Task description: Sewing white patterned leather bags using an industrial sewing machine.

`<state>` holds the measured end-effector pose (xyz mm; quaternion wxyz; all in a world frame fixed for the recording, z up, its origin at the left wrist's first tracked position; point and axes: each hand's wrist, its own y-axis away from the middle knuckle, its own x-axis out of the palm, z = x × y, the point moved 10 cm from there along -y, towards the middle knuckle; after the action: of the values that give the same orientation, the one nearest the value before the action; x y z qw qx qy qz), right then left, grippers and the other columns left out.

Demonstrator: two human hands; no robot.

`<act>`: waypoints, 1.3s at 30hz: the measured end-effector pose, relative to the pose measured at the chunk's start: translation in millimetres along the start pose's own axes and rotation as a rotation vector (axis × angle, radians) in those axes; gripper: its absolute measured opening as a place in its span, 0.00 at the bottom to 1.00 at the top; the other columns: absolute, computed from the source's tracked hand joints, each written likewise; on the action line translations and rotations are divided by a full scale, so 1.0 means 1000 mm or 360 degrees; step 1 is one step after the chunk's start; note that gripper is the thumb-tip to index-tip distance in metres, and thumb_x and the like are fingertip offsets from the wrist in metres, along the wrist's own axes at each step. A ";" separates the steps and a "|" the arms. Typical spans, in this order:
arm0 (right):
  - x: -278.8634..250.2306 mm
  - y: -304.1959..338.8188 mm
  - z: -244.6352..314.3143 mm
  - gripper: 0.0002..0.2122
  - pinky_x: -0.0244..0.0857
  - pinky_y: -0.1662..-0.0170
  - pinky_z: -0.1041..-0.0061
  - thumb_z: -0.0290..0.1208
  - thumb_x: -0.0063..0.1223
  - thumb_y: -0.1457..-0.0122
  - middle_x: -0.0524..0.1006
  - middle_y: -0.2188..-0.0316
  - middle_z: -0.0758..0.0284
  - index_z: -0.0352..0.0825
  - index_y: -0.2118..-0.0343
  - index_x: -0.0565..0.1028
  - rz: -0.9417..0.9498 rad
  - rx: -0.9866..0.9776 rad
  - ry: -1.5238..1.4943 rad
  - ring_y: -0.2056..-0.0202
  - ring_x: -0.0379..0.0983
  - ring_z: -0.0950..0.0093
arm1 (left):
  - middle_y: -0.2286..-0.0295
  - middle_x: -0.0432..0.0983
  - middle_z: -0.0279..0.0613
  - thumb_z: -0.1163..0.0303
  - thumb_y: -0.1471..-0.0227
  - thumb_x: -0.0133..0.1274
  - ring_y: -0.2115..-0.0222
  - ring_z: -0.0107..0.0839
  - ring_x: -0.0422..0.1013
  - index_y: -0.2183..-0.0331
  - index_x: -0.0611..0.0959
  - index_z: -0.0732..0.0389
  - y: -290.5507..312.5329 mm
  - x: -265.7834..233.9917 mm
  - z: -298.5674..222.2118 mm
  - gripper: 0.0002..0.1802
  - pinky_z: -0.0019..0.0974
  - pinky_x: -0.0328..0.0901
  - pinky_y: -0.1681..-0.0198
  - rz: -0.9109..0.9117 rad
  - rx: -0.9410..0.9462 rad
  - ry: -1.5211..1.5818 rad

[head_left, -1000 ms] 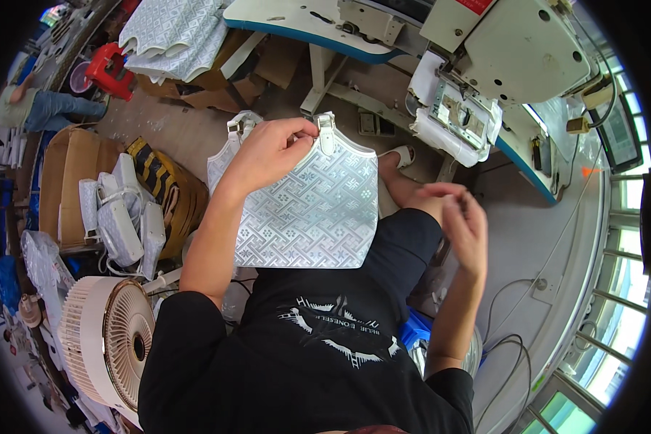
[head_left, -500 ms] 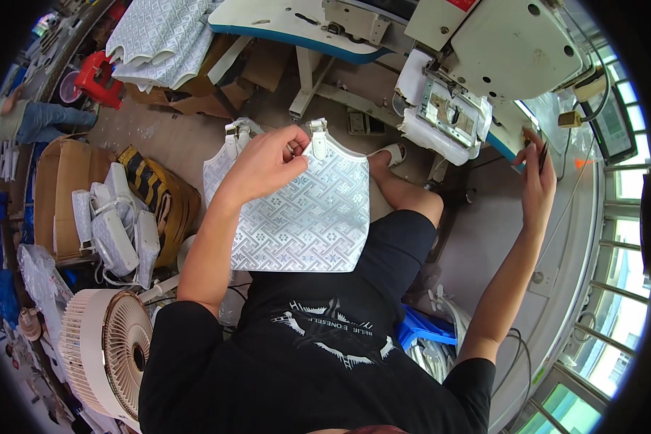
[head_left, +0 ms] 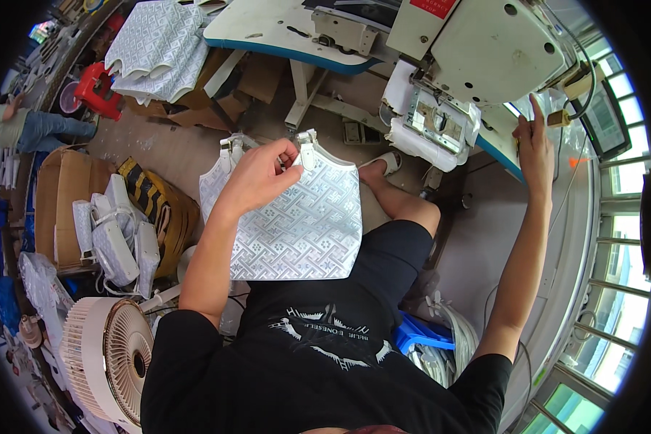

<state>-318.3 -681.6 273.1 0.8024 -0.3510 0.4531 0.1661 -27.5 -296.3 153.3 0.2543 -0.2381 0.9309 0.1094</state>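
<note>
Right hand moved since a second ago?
Yes: the right hand has moved forward and rightward, now by the right end of the sewing-machine table.

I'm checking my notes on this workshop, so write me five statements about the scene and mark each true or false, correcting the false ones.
1. The left hand is at the upper edge of the silver patterned bag piece. True.
2. Both hands are on the bag piece. False: the right hand is away from it, out near the sewing machine.
3. A cream fan stands on the person's left. True.
4. The blue bin is left of the fan. False: the blue bin is to its right.
5. A yellow bundle with black stripes stands beside a cardboard box. True.
</note>
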 end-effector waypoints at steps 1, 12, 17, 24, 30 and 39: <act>0.006 -0.001 -0.006 0.23 0.71 0.58 0.64 0.36 0.45 0.26 0.81 0.71 0.63 0.51 0.30 0.63 0.0013 0.0004 0.0035 0.65 0.81 0.66 | 0.73 0.78 0.40 0.69 0.45 0.61 0.75 0.27 0.71 0.62 0.80 0.66 0.000 0.000 0.001 0.12 0.34 0.66 0.69 0.0005 -0.0028 -0.0023; -0.052 -0.002 -0.088 0.21 0.72 0.61 0.55 0.38 0.42 0.25 0.83 0.67 0.57 0.48 0.31 0.62 -0.0298 0.0220 0.0431 0.62 0.82 0.54 | 0.74 0.77 0.41 0.69 0.45 0.62 0.76 0.28 0.71 0.63 0.79 0.66 -0.005 0.002 -0.002 0.12 0.35 0.67 0.69 -0.0002 0.0031 -0.0023; -0.041 -0.023 -0.064 0.28 0.72 0.61 0.51 0.31 0.42 0.30 0.83 0.61 0.56 0.54 0.28 0.57 -0.0141 0.0136 0.0473 0.62 0.81 0.52 | 0.76 0.74 0.35 0.75 0.45 0.61 0.76 0.21 0.67 0.64 0.77 0.65 -0.004 0.000 0.029 0.09 0.30 0.64 0.71 -0.0072 0.0087 -0.0057; -0.081 -0.027 -0.031 0.25 0.71 0.62 0.49 0.37 0.46 0.29 0.83 0.62 0.55 0.55 0.31 0.60 -0.0390 0.0033 0.0431 0.63 0.79 0.48 | 0.74 0.75 0.29 0.78 0.42 0.59 0.75 0.15 0.66 0.64 0.77 0.65 -0.005 0.009 0.025 0.06 0.24 0.62 0.71 0.0015 0.0009 0.0302; -0.093 -0.038 -0.055 0.23 0.70 0.61 0.48 0.38 0.46 0.29 0.83 0.64 0.55 0.51 0.33 0.62 -0.0462 0.0299 0.0416 0.63 0.79 0.48 | 0.73 0.75 0.28 0.78 0.41 0.59 0.75 0.14 0.66 0.64 0.77 0.65 -0.006 0.004 0.020 0.06 0.22 0.61 0.70 -0.0002 -0.0003 0.0306; -0.102 -0.038 -0.075 0.21 0.71 0.61 0.46 0.39 0.46 0.30 0.83 0.65 0.52 0.49 0.35 0.63 -0.0590 0.0320 0.0420 0.63 0.79 0.46 | 0.73 0.75 0.29 0.78 0.42 0.59 0.75 0.15 0.66 0.64 0.78 0.66 -0.003 0.003 0.024 0.06 0.23 0.62 0.70 -0.0044 0.0032 0.0268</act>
<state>-396.2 -756.4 349.4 0.7840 -0.3651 0.4961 -0.0770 -18.3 -292.6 131.4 0.1791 -0.2567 0.9467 0.0761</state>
